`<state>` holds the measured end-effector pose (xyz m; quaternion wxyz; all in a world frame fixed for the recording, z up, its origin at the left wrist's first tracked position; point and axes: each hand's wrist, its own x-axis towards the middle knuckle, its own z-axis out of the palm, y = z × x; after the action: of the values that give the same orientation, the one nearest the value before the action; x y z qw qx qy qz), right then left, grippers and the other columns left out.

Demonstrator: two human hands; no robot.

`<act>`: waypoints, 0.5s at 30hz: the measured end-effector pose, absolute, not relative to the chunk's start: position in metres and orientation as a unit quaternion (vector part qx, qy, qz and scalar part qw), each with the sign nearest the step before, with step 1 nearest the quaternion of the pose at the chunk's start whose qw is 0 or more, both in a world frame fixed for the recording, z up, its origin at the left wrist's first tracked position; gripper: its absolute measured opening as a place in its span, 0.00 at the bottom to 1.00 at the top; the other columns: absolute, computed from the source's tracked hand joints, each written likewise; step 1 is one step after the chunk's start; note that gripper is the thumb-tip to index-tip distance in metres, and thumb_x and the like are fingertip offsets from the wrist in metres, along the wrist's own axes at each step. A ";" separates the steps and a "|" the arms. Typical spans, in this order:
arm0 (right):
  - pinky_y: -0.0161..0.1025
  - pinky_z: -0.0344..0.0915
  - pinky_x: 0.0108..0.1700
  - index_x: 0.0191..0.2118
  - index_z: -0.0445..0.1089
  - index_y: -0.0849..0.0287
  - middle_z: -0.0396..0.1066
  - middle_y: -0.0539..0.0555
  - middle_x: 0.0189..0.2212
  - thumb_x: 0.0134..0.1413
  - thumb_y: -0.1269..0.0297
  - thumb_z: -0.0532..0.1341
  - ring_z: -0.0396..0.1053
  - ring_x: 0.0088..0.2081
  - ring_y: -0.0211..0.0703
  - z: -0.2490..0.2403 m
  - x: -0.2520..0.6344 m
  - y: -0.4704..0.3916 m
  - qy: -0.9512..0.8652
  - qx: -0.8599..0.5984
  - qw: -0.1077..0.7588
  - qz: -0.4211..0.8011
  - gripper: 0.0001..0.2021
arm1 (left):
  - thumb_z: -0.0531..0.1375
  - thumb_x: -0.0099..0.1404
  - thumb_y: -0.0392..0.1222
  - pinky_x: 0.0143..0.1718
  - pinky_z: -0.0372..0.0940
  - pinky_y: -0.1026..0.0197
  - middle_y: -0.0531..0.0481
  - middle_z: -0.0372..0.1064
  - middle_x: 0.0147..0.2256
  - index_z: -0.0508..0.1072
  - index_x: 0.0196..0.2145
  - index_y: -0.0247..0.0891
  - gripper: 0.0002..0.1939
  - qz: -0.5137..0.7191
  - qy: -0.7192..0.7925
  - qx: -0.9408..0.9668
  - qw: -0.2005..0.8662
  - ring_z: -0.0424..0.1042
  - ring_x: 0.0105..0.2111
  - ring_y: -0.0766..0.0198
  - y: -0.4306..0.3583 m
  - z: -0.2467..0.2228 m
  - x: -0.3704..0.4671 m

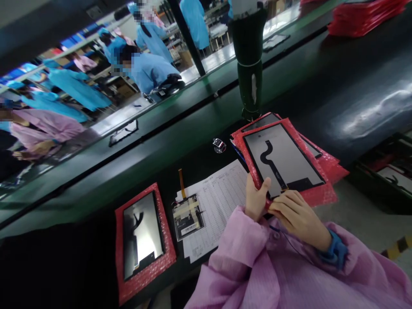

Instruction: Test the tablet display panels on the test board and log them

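Note:
A display panel (264,141) with a curved black flex cable lies on red bubble wrap, on top of a stack of similar wrapped panels. My left hand (256,195) grips the lower left edge of the red wrap, thumb on top. Beside it, my right hand (294,212) has its fingers bent together at the panel's lower edge, near the cable's end; what they hold is hidden. A second panel (149,227) rests on red wrap (169,244) at the left. Between them, a small circuit module (188,216) with an orange cable sits on printed sheets (222,193).
A shiny roll (219,146) lies beyond the sheets. Behind the stack stands a dark green wrapped post (250,64). More red packages (363,19) are piled at the back right. People in blue and pink gowns work across the line, past a green conveyor (180,124).

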<state>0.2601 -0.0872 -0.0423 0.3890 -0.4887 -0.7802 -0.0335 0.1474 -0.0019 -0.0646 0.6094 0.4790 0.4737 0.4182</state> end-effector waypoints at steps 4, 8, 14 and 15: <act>0.47 0.69 0.46 0.48 0.71 0.51 0.77 0.53 0.38 0.65 0.70 0.60 0.72 0.41 0.47 -0.035 0.275 -0.091 -0.731 -0.537 0.419 -0.044 0.09 | 0.68 0.62 0.50 0.55 0.67 0.52 0.43 0.73 0.47 0.70 0.50 0.38 0.22 0.414 0.477 0.479 0.609 0.73 0.48 0.56 -0.007 -0.060 0.126; 0.52 0.72 0.47 0.50 0.71 0.49 0.76 0.58 0.42 0.68 0.61 0.58 0.74 0.44 0.53 -0.038 0.289 -0.090 -0.654 -0.634 0.411 -0.030 0.08 | 0.70 0.61 0.53 0.58 0.68 0.50 0.43 0.75 0.52 0.70 0.56 0.41 0.29 0.420 0.471 0.422 0.651 0.74 0.53 0.53 -0.022 -0.049 0.085; 0.44 0.78 0.41 0.58 0.69 0.53 0.77 0.56 0.42 0.64 0.53 0.61 0.77 0.39 0.46 -0.062 0.264 -0.075 -0.578 -0.628 0.428 0.297 0.20 | 0.72 0.57 0.55 0.62 0.66 0.51 0.44 0.74 0.56 0.67 0.63 0.43 0.39 0.479 0.542 0.350 0.595 0.73 0.58 0.52 -0.048 -0.049 0.019; 0.44 0.79 0.40 0.59 0.69 0.53 0.76 0.55 0.41 0.62 0.52 0.61 0.77 0.38 0.45 -0.066 0.256 -0.071 -0.557 -0.613 0.430 0.361 0.22 | 0.73 0.56 0.56 0.63 0.66 0.51 0.44 0.74 0.56 0.67 0.63 0.44 0.41 0.489 0.552 0.338 0.585 0.74 0.57 0.52 -0.049 -0.053 0.012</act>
<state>0.2560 -0.0707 -0.0658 0.4297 -0.6128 -0.5566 0.3606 0.0115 -0.0494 -0.0526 0.5847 0.3382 0.5520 0.4889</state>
